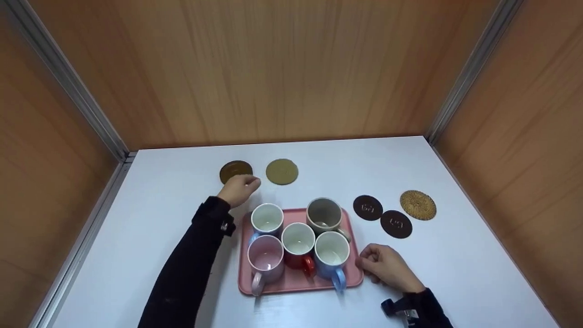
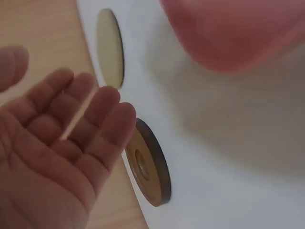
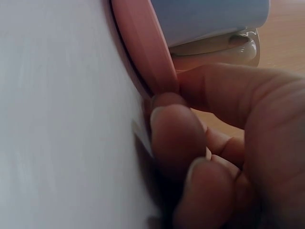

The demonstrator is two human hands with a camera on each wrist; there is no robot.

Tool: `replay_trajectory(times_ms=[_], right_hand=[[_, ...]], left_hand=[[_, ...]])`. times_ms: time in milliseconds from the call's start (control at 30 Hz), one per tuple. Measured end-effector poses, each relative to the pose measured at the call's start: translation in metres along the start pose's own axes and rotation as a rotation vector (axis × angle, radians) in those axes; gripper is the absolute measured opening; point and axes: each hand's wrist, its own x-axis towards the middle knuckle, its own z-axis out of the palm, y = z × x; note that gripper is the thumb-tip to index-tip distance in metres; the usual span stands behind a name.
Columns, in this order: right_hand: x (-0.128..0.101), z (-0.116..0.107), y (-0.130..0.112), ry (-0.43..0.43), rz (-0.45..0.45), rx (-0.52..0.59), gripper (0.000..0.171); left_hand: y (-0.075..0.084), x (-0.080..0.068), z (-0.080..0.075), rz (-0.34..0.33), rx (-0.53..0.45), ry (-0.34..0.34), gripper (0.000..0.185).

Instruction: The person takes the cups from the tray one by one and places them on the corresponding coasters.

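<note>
A pink tray (image 1: 298, 289) bears several mugs: a pink mug (image 1: 266, 259), a red mug (image 1: 298, 243), a blue mug (image 1: 331, 255), a beige mug (image 1: 324, 216) and a light blue one (image 1: 267, 221) at its back left. With thumb and fingertips, my right hand (image 1: 387, 266) pinches the tray's right edge, as the right wrist view shows close up. My left hand (image 1: 239, 189) is held beside the tray's back left corner, nearest a brown wooden coaster (image 1: 236, 171). In the left wrist view its fingers (image 2: 102, 126) are loosely extended and hold nothing.
A tan round coaster (image 1: 282, 171) lies near the back edge. Right of the tray are two dark coasters (image 1: 367, 207) with pale markings and a woven coaster (image 1: 418, 205). Wooden panels (image 1: 273, 73) close in the white table (image 1: 173, 182) at the back and sides.
</note>
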Motion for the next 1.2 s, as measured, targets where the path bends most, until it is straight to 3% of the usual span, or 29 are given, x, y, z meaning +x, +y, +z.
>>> replay_trajectory(times_ms=[133, 333, 467, 600, 767, 1200], right_hand=[[-0.001, 0.0, -0.002, 0.001, -0.001, 0.008, 0.022], [-0.001, -0.002, -0.003, 0.003, -0.001, 0.009, 0.025], [-0.001, -0.002, -0.003, 0.0, 0.017, 0.008, 0.027], [0.0, 0.0, -0.003, 0.007, 0.022, 0.013, 0.027], [0.0, 0.001, -0.003, 0.001, 0.021, 0.02, 0.028], [0.001, -0.002, -0.001, -0.009, 0.03, 0.062, 0.029]], left_hand=[[-0.018, -0.044, -0.001, -0.072, -0.098, 0.081, 0.047], [-0.025, -0.115, 0.023, -0.238, -0.149, 0.033, 0.05], [-0.02, -0.145, 0.043, -0.246, -0.136, 0.017, 0.047], [-0.014, -0.154, 0.055, -0.187, -0.069, 0.052, 0.04], [-0.012, -0.158, 0.067, -0.179, 0.015, 0.103, 0.041], [-0.017, -0.16, 0.071, -0.206, -0.01, 0.084, 0.048]])
